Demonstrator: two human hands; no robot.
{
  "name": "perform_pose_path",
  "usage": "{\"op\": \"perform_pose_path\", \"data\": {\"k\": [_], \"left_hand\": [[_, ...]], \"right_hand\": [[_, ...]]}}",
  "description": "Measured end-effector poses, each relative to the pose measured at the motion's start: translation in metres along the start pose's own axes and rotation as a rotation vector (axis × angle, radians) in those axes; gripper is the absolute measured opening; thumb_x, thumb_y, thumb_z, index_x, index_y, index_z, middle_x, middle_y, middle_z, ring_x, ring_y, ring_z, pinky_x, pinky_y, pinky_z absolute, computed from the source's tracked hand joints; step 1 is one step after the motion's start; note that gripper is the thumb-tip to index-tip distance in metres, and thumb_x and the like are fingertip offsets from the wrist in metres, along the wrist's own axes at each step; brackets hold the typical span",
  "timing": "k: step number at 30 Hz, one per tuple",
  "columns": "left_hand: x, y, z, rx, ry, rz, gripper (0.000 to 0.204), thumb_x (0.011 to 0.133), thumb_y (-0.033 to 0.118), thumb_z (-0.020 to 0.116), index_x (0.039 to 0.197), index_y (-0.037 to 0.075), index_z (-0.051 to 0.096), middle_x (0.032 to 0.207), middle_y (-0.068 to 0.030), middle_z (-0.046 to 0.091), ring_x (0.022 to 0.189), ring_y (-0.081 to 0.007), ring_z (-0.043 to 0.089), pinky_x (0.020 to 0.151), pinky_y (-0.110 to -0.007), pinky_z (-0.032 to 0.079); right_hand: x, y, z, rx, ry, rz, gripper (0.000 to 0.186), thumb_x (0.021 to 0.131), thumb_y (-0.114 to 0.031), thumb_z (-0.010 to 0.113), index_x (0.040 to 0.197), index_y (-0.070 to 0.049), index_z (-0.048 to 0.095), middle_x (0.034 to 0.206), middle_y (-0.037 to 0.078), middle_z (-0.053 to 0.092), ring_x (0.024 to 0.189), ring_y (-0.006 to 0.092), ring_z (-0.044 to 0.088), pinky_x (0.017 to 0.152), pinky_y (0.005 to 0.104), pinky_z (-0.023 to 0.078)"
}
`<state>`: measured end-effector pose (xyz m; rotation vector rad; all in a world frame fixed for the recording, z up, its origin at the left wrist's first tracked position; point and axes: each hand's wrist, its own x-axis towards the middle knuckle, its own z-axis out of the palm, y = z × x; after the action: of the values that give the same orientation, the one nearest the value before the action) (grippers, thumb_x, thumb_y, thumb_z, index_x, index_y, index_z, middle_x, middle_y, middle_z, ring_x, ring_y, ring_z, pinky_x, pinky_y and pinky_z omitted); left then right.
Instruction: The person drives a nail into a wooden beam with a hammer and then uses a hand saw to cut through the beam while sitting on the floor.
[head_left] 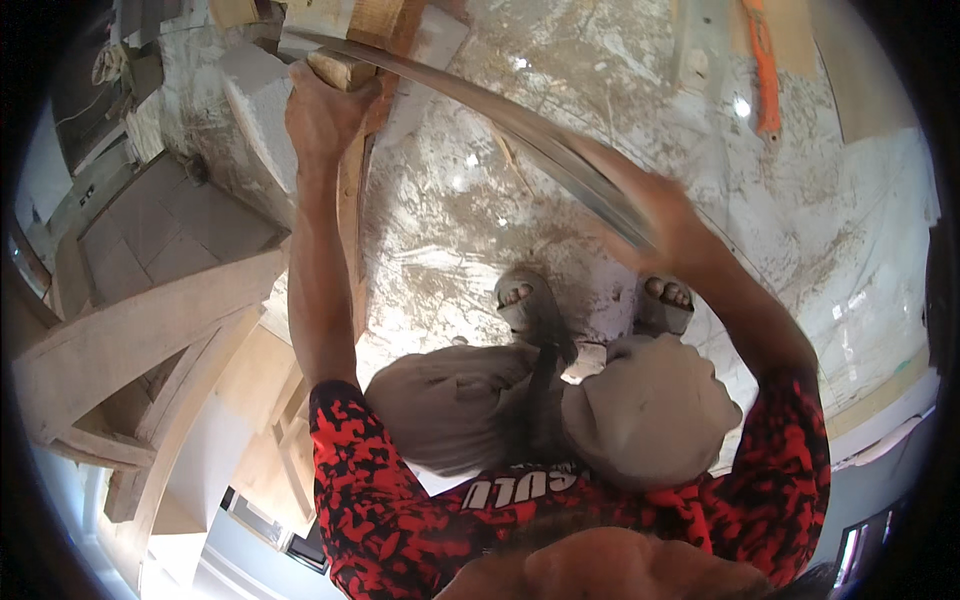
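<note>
My left hand (328,112) is closed round the near end of a wooden block (342,70), pressing it by a longer timber beam (385,25) at the top of the view. A handsaw (520,130) slants across from the upper left, its blade lying over the wood just beyond my left fingers. At the blade's lower right end my right hand (655,215) grips the saw, smeared by motion. The saw's handle is hidden in that hand. Where the teeth meet the wood, I cannot make out any cut.
A dusty, stained floor (440,220) spreads below, with my sandalled feet on it. An orange long-handled tool (763,70) lies at the upper right. To the left stand a pale wooden frame (150,330) and a grey block (255,95).
</note>
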<state>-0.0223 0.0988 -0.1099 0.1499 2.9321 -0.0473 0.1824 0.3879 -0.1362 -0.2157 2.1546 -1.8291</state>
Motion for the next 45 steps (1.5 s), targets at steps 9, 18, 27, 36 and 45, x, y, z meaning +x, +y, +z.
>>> {"op": "perform_pose_path", "data": {"k": [9,18,27,36,45], "left_hand": [[0.015,-0.011,0.019,-0.061,-0.033,0.062,0.079,0.063,0.047,0.081,0.11,-0.004,0.045,0.1,-0.0264,0.064,0.095,-0.0423,0.064,0.086,-0.047,0.049],[-0.005,0.01,-0.001,0.035,-0.042,-0.047,0.076,0.065,0.046,0.079,0.11,-0.005,0.045,0.101,-0.0267,0.064,0.096,-0.0416,0.063,0.085,-0.047,0.049],[0.005,-0.022,0.013,-0.159,-0.144,0.118,0.075,0.064,0.041,0.08,0.113,-0.004,0.046,0.101,-0.0261,0.065,0.096,-0.0436,0.063,0.086,-0.047,0.048],[0.001,0.014,0.005,0.022,-0.012,-0.016,0.076,0.064,0.043,0.08,0.112,-0.005,0.046,0.099,-0.0263,0.064,0.095,-0.044,0.062,0.084,-0.047,0.05],[0.0,0.016,-0.002,-0.044,0.012,-0.004,0.073,0.066,0.04,0.081,0.11,-0.005,0.047,0.098,-0.0286,0.064,0.093,-0.0446,0.063,0.083,-0.047,0.049]], "right_hand": [[0.137,-0.048,0.035,-0.165,0.04,-0.081,0.072,0.075,-0.007,0.065,0.141,-0.011,0.039,0.094,0.018,0.067,0.078,0.032,0.069,0.064,0.0405,0.057],[-0.069,0.024,-0.014,-0.101,-0.022,-0.054,0.076,0.072,-0.002,0.056,0.145,-0.006,0.034,0.141,0.02,0.045,0.127,0.034,0.049,0.104,0.0401,0.043],[0.097,-0.023,0.045,-0.027,0.043,-0.07,0.074,0.078,-0.009,0.066,0.145,-0.014,0.034,0.12,0.016,0.06,0.087,0.0317,0.067,0.074,0.0393,0.058],[0.033,0.001,0.018,0.155,0.122,-0.162,0.073,0.076,-0.009,0.063,0.144,-0.014,0.036,0.133,0.017,0.053,0.108,0.0334,0.062,0.089,0.0384,0.054],[-0.041,0.02,-0.016,-0.002,-0.106,-0.011,0.078,0.074,-0.008,0.062,0.146,-0.006,0.032,0.142,0.022,0.044,0.127,0.0351,0.05,0.105,0.0417,0.042]]}}
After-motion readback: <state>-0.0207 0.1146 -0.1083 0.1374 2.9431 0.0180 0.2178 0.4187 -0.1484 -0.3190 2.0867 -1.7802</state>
